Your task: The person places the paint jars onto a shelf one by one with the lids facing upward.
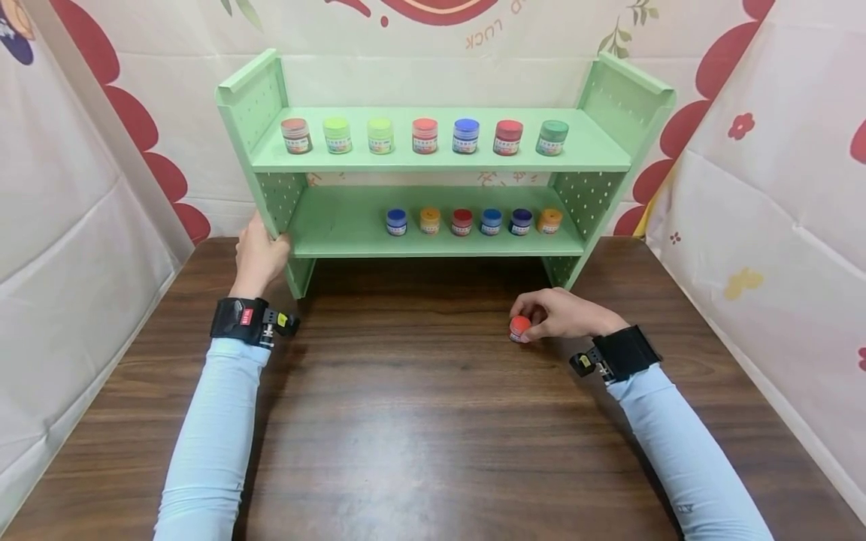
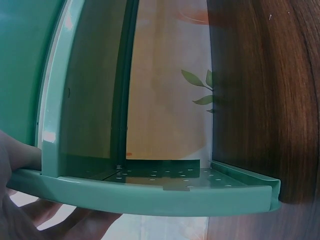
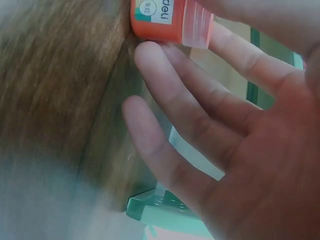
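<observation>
My left hand (image 1: 259,257) grips the left side panel of a green two-tier shelf (image 1: 433,168). In the left wrist view, the thumb lies on one side of the panel's edge (image 2: 165,196) and the fingers on the other. Down on the wooden table, before the shelf's right leg, my right hand (image 1: 571,313) pinches a small orange-red paint jar (image 1: 519,327) between thumb and forefinger. The right wrist view shows the jar's white label (image 3: 161,11) and clear lid rim, with the other fingers spread below it.
A row of several paint jars (image 1: 425,137) in red, green and blue stands along the upper tier. The lower tier bears several more jars (image 1: 461,222) toward its right half. Patterned white cloth (image 1: 778,188) borders the table (image 1: 406,421) at the back and sides.
</observation>
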Motion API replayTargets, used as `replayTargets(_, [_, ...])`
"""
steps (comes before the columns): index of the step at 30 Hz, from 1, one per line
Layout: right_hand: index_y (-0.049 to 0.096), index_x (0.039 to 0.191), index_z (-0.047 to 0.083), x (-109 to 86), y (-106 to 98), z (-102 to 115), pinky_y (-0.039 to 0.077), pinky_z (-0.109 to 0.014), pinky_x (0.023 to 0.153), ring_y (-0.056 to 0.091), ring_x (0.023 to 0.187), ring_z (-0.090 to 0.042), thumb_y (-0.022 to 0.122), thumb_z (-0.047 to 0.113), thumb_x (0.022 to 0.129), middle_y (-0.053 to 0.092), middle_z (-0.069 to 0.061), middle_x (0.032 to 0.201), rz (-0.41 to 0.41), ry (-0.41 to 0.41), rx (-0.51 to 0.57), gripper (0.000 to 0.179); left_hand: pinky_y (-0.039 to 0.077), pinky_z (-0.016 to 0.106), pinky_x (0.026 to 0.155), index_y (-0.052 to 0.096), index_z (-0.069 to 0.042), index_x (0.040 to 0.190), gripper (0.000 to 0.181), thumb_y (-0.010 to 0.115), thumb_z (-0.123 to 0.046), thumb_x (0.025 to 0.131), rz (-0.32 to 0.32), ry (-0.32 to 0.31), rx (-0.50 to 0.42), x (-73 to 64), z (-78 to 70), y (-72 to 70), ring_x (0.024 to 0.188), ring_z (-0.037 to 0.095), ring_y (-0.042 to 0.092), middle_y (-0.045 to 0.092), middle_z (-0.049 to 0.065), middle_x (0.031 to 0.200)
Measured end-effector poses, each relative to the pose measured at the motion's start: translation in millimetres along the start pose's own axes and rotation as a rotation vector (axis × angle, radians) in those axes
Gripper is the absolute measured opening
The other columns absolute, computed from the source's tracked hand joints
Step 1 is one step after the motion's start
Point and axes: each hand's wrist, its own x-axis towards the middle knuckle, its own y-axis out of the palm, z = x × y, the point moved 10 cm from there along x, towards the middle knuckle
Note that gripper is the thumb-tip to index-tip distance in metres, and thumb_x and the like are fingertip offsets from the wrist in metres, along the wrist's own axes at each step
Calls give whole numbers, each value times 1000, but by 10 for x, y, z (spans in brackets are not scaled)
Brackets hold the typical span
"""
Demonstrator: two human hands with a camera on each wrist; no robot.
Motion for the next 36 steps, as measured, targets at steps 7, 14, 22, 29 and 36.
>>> replayTargets(7, [70,115,15,-5,-16,-13,52,-25,71,62,80,-13,75,14,91,69,1,93,-27,8,-4,24,41,71,99,51,-4,134,44,50,-14,91,0,-3,-8,-7,-10,12,125,52,56,59,26,141])
replayTargets(14, [71,118,9,-15,-32,-12,49,-23,69,61,78,-11,74,18,94,70,1,90,-38,-8,-12,26,42,72,97,51,-5,133,43,50,-13,90,5,1,-1,-1,-32,14,123,52,57,59,27,140])
replayTargets(22, [71,116,12,21,-36,56,49,-23,68,60,76,-10,74,18,93,70,3,88,-43,-29,-27,24,43,72,96,51,-5,133,43,51,-14,91,5,-13,6,-20,2,-11,123,53,57,59,27,140])
replayTargets(29, [71,118,15,50,-111,246,50,-24,70,61,77,-11,75,15,92,70,4,90,-109,-60,-55,26,41,71,100,52,-5,133,43,51,-14,91,-2,-3,-16,-11,-1,-48,125,52,56,59,26,142])
replayTargets(36, [65,124,14,52,-219,637,53,-26,72,62,80,-11,76,16,91,71,3,97,-196,-137,-77,35,42,71,98,51,-5,133,43,50,-15,91,8,-15,-6,-23,-5,3,123,52,56,59,27,141])
